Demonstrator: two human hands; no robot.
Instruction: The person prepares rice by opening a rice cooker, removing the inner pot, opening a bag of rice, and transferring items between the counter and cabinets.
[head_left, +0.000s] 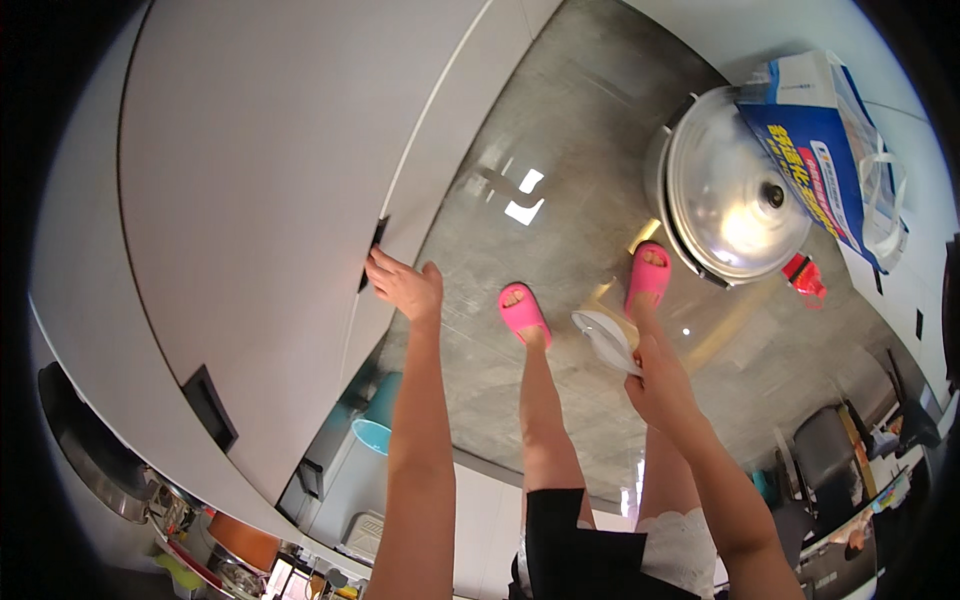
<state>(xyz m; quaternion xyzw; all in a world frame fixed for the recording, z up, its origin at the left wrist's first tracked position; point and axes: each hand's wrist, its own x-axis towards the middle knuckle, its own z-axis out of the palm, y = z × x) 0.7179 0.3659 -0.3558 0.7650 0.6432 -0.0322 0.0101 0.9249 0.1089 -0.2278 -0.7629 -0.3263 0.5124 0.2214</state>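
My left hand (406, 285) is at the front of a pale cabinet (262, 187), its fingers hooked at a black recessed handle (378, 238) near the bottom edge. The thumb stands away from the other fingers. Low over the floor, my right hand (664, 382) grips a white shallow dish (606, 339) by its near edge. The dish is tilted, so little of its inside shows. Another black recessed handle (210, 407) sits higher on the cabinet front, nearer to me.
A large lidded metal pot (731, 180) stands on the grey floor (480, 225), partly covered by a blue and white printed bag (817, 157). Beside the pot lies a red object (805, 276). A teal bucket (382, 409) is behind my left forearm; a black pan (90, 442) rests on the counter.
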